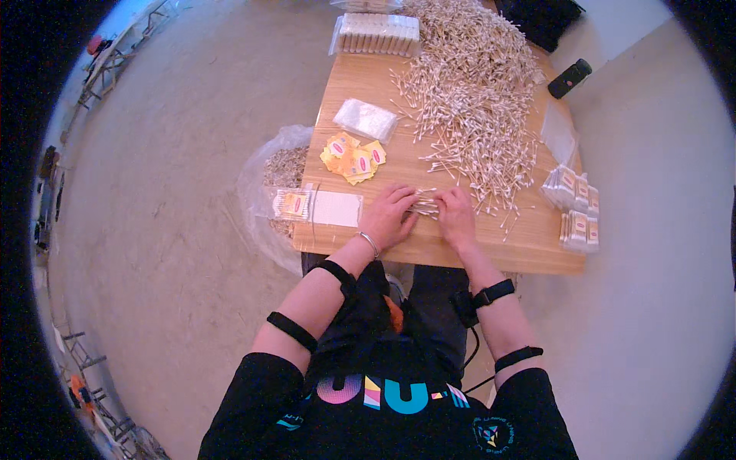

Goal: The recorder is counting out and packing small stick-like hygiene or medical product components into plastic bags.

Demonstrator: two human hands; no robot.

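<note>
Near the table's front edge, a small bunch of cotton swabs (424, 204) lies crosswise between my two hands. My left hand (389, 216) has its fingers curled round the bunch's left end. At the right end, my right hand (456, 217) pinches the swabs with bent fingers. Just beyond, a large heap of loose cotton swabs (483, 107) spreads to the back of the table. Left of my left hand are a white card (337, 208) and a clear packet of swabs with a yellow label (292, 204). Yellow printed cards (353, 158) lie in a loose pile farther back.
A stack of clear bags (366, 119) lies behind the yellow cards. Packed swab bundles (379, 34) stand at the back left. Filled packets (576, 207) line the right edge by the wall, near a black cylinder (570, 78). A plastic sack (264, 172) of swabs stands left of the table.
</note>
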